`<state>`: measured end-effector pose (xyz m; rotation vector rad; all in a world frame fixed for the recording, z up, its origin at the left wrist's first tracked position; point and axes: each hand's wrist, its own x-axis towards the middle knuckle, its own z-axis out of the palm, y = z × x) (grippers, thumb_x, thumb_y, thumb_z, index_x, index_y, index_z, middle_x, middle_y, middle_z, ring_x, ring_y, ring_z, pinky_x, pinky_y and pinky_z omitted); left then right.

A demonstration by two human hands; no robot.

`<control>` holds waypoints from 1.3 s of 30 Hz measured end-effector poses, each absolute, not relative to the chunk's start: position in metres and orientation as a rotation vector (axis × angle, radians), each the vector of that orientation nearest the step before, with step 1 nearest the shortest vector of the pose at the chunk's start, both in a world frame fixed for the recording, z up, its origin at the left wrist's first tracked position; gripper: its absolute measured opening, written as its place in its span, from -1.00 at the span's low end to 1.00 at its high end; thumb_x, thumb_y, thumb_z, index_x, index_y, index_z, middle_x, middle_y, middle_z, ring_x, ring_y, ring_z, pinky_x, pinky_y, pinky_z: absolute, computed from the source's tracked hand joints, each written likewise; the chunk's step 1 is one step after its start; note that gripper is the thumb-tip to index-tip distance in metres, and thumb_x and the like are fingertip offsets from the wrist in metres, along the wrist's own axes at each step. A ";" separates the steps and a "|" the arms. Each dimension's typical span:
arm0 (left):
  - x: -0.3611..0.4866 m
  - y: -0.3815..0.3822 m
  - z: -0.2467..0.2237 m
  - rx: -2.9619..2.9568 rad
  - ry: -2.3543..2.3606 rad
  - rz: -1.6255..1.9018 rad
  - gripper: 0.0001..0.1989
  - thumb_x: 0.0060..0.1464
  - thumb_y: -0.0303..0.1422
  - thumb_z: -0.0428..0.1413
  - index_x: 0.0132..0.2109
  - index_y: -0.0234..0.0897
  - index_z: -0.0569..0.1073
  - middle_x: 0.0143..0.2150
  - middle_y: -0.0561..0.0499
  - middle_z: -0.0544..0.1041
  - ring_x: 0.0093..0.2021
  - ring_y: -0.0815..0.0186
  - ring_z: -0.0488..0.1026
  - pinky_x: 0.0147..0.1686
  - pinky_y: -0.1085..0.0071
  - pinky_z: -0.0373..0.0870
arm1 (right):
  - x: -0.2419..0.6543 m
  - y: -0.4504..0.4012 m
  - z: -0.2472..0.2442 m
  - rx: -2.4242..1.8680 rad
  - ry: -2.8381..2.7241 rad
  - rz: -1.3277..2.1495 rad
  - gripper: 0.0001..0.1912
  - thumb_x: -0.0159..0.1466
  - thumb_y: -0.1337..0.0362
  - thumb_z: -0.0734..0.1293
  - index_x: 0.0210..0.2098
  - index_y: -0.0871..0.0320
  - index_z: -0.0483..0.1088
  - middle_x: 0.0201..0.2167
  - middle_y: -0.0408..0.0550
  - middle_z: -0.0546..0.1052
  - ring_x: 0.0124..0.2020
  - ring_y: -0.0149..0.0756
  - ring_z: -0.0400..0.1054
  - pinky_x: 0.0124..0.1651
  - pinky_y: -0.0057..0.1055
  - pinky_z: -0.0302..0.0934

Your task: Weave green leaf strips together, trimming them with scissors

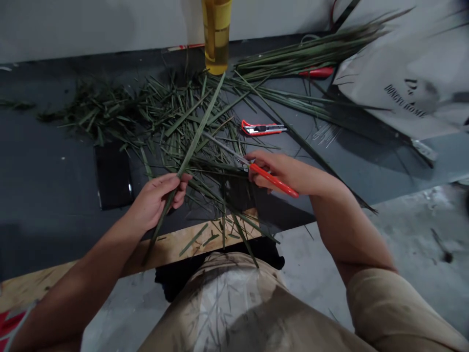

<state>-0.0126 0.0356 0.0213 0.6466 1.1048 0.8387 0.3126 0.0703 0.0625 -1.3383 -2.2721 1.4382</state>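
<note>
L hand [157,198] pinches leaf [190,150] over the clippings [161,105], axis near-left to far-right; R hand [281,165], right of it, grips scissors [274,181], tips aimed far-left @ leaf's mid, contact unclear from here.

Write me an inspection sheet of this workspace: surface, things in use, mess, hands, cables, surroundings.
Surface: dark grey tabletop, wooden front edge.
In use: long green leaf strip; red-handled tool, apparently scissors.
Clutter: cut leaf pieces heaped beyond the hands; box cutter, phone-like slab, yellow bottle, leaf bundle.
Left hand: grips the leaf strip.
Right hand: grips the red-handled tool, metal end towards the leaf strip.
Cables: none certain; a thin loop behind the leaf bundle is unclear.
Surroundings: pale wall, white printed bag, grey floor.
</note>
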 end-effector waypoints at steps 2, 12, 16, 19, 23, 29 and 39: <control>-0.012 0.035 0.023 0.671 1.085 0.892 -0.75 0.01 -0.40 0.34 -0.12 -0.36 0.65 -0.46 0.07 0.43 -0.57 0.47 0.30 -0.64 0.55 0.25 | 0.318 0.063 0.070 -1.256 -2.224 1.559 -0.53 0.38 0.10 0.31 0.22 0.11 0.25 -0.12 -0.01 0.57 -0.27 -0.27 0.41 -0.20 -0.33 0.27; -0.017 0.027 0.011 0.892 0.978 0.771 -0.66 -0.01 -0.40 0.41 -0.07 -0.25 0.54 -0.26 0.01 0.61 -0.38 0.35 0.56 -0.50 0.51 0.50 | 0.304 0.070 0.075 -1.335 -2.076 1.724 -0.45 0.39 -0.20 0.32 0.07 0.13 0.35 -0.46 -0.25 0.30 -0.48 -0.42 0.18 -0.40 -0.41 0.06; -0.015 0.029 0.011 0.859 0.922 0.710 -0.58 0.05 -0.28 0.41 0.01 -0.25 0.49 -0.11 -0.05 0.63 -0.42 0.36 0.57 -0.55 0.50 0.49 | 0.290 0.080 0.068 -1.267 -2.106 1.877 -0.50 0.40 -0.21 0.32 0.01 0.10 0.35 -0.49 -0.28 0.30 -0.54 -0.46 0.18 -0.48 -0.43 -0.02; -0.011 0.031 0.014 0.782 1.001 0.726 -0.64 0.15 -0.16 0.35 -0.05 -0.28 0.48 -0.32 0.04 0.60 -0.61 0.44 0.44 -0.69 0.57 0.30 | 0.282 0.091 0.060 -1.106 -2.254 1.921 -0.54 0.42 -0.18 0.32 -0.03 0.10 0.37 -0.52 -0.30 0.29 -0.56 -0.49 0.13 -0.48 -0.44 -0.06; -0.010 0.034 0.016 0.678 1.098 0.817 -0.67 0.14 -0.14 0.34 -0.20 -0.31 0.48 -0.42 0.05 0.57 -0.66 0.44 0.40 -0.73 0.57 0.26 | 0.274 0.102 0.049 -0.911 -2.343 1.895 -0.53 0.40 -0.14 0.36 -0.02 0.14 0.39 -0.51 -0.31 0.26 -0.52 -0.50 0.06 -0.45 -0.45 -0.09; -0.015 0.036 0.020 0.528 1.093 0.766 -0.73 0.14 -0.21 0.31 -0.20 -0.38 0.61 -0.42 -0.01 0.55 -0.61 0.42 0.40 -0.76 0.57 0.24 | 0.270 0.097 0.043 -0.935 -2.297 1.844 -0.46 0.39 -0.19 0.35 0.02 0.17 0.40 -0.46 -0.27 0.28 -0.45 -0.46 0.08 -0.39 -0.44 -0.06; -0.013 0.038 0.024 0.561 1.126 0.761 -0.80 -0.08 -0.30 0.37 -0.39 -0.38 0.60 -0.56 0.03 0.46 -0.65 0.43 0.32 -0.76 0.56 0.18 | 0.274 0.090 0.046 -0.937 -2.377 1.801 -0.44 0.40 -0.18 0.34 0.10 0.17 0.37 -0.38 -0.21 0.34 -0.37 -0.41 0.13 -0.33 -0.44 0.03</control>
